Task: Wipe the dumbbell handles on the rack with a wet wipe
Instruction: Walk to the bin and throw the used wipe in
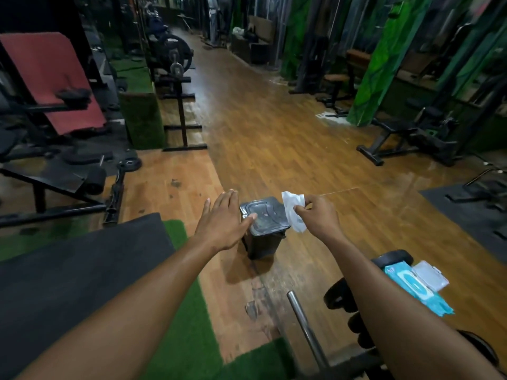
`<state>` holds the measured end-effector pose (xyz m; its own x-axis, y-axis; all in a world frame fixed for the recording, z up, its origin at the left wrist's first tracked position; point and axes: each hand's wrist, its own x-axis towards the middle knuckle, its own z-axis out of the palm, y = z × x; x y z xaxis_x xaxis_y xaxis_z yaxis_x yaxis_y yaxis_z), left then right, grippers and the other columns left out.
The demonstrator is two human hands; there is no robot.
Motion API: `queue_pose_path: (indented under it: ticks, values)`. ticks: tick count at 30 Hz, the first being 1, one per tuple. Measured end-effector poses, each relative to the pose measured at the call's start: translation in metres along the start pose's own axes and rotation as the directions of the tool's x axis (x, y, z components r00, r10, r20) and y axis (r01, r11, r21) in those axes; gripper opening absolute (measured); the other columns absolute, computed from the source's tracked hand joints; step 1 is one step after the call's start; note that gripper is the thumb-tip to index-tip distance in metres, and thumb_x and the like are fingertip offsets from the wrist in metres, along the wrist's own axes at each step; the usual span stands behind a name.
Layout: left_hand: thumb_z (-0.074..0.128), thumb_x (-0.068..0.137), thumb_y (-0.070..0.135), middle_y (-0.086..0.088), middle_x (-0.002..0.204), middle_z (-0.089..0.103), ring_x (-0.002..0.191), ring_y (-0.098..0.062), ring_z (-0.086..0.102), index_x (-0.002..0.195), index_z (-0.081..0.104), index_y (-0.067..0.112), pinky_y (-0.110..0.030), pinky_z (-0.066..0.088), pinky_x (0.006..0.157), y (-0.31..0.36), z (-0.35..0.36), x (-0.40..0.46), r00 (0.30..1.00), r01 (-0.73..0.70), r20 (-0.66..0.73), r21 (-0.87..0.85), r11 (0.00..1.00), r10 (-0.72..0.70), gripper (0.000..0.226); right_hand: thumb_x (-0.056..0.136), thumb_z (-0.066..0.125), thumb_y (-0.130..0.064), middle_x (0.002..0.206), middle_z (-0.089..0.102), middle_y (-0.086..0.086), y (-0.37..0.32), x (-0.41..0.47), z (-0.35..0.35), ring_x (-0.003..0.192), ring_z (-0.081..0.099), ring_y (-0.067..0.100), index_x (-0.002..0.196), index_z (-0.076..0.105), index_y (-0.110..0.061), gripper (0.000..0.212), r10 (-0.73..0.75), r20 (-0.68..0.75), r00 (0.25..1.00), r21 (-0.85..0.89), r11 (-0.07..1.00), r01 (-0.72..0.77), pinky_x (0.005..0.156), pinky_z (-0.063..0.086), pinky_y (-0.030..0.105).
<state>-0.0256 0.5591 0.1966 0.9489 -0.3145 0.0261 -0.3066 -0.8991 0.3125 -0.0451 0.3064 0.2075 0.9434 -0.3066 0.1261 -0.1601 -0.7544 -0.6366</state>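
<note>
A white wet wipe point(294, 212), crumpled and hanging limp, sits just above the right edge of the closed dark bin point(264, 229) on the floor.

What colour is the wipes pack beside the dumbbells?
Light blue-teal, with a clear flip lid; the wipes pack shows at lower right in the head view.

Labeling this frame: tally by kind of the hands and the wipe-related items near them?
Hands: 2 (left hand, right hand)
Wet wipe: 1
Wipe pack: 1
Lidded bin: 1
Total: 5
</note>
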Motion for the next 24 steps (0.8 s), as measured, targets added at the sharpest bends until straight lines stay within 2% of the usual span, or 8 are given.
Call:
queue_pose_path:
  ticks: [5,10,14,21,24]
  values:
    - [0.025,0.100,0.070,-0.003,0.172,0.007,0.157,-0.019,0.004,0.163,0.007,0.013,-0.050,0.001,0.127,-0.020,0.003,0.068,1.000,-0.021,0.020,0.004,1.000,0.021,0.088,0.084,0.065,-0.028,0.071,0.065,-0.003,-0.001,0.062,0.023,0.068,0.060,0.018,0.078,0.067,-0.019,0.011,0.030,-0.003,1.000,-0.007,1.000,-0.030,0.056,0.039,0.028]
    - [0.025,0.100,0.071,-0.005,0.171,0.010,0.157,-0.021,0.005,0.163,0.009,0.012,-0.050,0.002,0.127,-0.046,0.012,0.141,0.999,-0.015,0.051,0.021,1.000,0.014,0.088,0.084,0.064,-0.026,0.058,0.046,-0.001,0.000,0.141,0.060,0.054,0.041,0.016,0.065,0.049,-0.011,0.029,0.074,-0.012,0.997,0.003,0.997,-0.074,0.050,0.027,0.032]
    - [0.026,0.100,0.069,-0.007,0.170,0.013,0.157,-0.023,0.009,0.162,0.011,0.011,-0.051,0.006,0.126,-0.074,0.022,0.197,0.993,0.021,0.112,0.051,0.998,-0.027,0.086,0.080,0.064,-0.030,0.057,0.047,-0.001,-0.003,0.205,0.092,0.054,0.044,0.015,0.070,0.053,-0.003,0.030,0.118,0.017,0.993,0.046,0.992,-0.118,0.051,0.031,0.032]
    - [0.026,0.102,0.066,-0.011,0.169,0.017,0.157,-0.025,0.009,0.161,0.014,0.010,-0.051,0.007,0.126,-0.127,0.034,0.273,0.976,0.094,0.194,0.053,0.994,-0.103,0.083,0.081,0.066,-0.025,0.062,0.053,0.005,-0.020,0.295,0.136,0.059,0.047,0.017,0.074,0.059,-0.004,0.023,0.101,0.063,0.993,0.029,0.994,-0.103,0.052,0.030,0.032]
    - [0.025,0.102,0.067,-0.011,0.169,0.017,0.157,-0.026,0.010,0.161,0.014,0.009,-0.051,0.008,0.126,-0.149,0.042,0.305,0.964,0.112,0.237,0.062,0.992,-0.124,0.083,0.082,0.066,-0.026,0.069,0.063,0.007,-0.019,0.324,0.155,0.065,0.056,0.020,0.076,0.060,-0.010,0.018,0.117,0.087,0.989,0.035,0.992,-0.120,0.055,0.036,0.033]
